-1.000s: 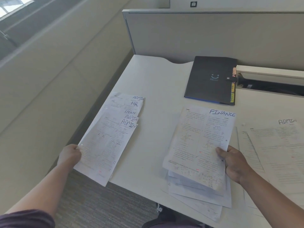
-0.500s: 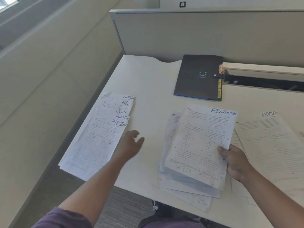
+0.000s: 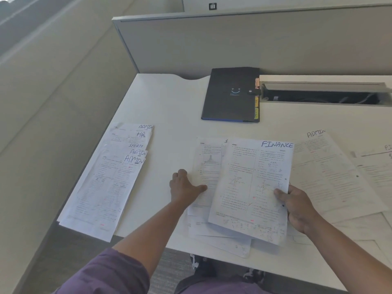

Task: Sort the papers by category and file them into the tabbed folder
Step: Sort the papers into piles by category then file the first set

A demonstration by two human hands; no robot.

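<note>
Sorting step, left to right: fanned stack lying near-left; left hand grasping middle sheet; right hand pinching FINANCE sheet; tabbed folder closed, far. Next, probably: separate sheets.

- A white desk is standing against a grey cubicle partition.
- Right of the desk's curved notch, an open cable tray is showing dark inside.
- Left of the desk, a beige wall is catching daylight.
- Below the desk's front edge, grey carpet is showing.
</note>
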